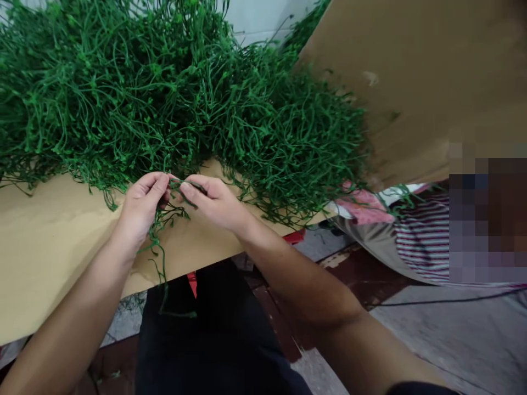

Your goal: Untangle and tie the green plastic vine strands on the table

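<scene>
My left hand (pixel 142 206) is closed in a pinch on a thin green sprig (pixel 154 233). Its branching strands dangle below the hand, past the board's near edge and in front of my dark trousers. Just to the right, my right hand (pixel 216 202) pinches a green stem between thumb and fingers. A short length of stem spans the small gap between both hands. Right behind them rises a big heap of green sprigs (pixel 164 104), tangled, with small tufted tips; they look like plastic. My fingers partly hide where the pieces meet.
The heap rests on a tan board (pixel 53 219). At the upper right stands a large brown cardboard panel (pixel 411 82). Another person in a striped garment (pixel 424 236) sits at the right, beside pink cloth (pixel 366 206). A dark cord (pixel 436 302) crosses the lower right, above the floor tiles.
</scene>
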Tool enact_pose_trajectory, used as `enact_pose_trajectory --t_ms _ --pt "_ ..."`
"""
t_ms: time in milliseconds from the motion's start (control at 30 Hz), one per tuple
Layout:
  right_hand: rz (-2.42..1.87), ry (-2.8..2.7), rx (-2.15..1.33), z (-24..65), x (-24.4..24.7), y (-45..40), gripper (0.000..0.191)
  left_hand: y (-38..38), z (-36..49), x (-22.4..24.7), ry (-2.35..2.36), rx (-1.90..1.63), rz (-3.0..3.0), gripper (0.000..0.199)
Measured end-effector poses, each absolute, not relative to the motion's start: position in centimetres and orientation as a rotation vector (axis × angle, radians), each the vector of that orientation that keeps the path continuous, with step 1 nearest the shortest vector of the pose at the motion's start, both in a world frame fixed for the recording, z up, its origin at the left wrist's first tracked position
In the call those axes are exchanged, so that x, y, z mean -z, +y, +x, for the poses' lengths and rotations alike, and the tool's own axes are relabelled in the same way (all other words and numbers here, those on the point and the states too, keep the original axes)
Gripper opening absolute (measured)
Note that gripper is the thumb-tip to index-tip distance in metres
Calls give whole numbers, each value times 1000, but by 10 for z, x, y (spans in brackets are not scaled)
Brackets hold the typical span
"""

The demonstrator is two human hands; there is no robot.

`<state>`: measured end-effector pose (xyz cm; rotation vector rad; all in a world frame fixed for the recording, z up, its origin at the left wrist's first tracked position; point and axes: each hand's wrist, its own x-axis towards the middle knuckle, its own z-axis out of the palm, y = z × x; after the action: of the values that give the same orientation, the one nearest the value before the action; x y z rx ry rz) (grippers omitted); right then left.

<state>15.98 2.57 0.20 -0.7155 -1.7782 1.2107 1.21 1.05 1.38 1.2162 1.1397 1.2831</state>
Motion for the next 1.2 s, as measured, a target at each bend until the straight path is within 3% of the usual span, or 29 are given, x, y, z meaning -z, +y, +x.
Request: enact_pose_trajectory --t_ms 300,533,600,767,933,1200 --pt "-728 -1420 -1589 158 -7 23 43 13 17 -12 1193 -1275 1321 17" --pt "-715 -1371 -1512 146 4 19 42 13 14 -12 1195 -1305 1280 20" --pt "-773 -1476 -1365 152 4 19 43 13 14 -12 1196 -1296 1297 19" --pt "-976 -1813 -536 167 0 19 41 12 17 -11 1192 -1222 1327 17" --pt "-1014 -1961 -270 162 0 13 36 13 17 -11 1226 -1259 1292 16" --pt "-1028 -1835 -728 160 0 13 38 11 17 -13 1221 -1299 1240 17"
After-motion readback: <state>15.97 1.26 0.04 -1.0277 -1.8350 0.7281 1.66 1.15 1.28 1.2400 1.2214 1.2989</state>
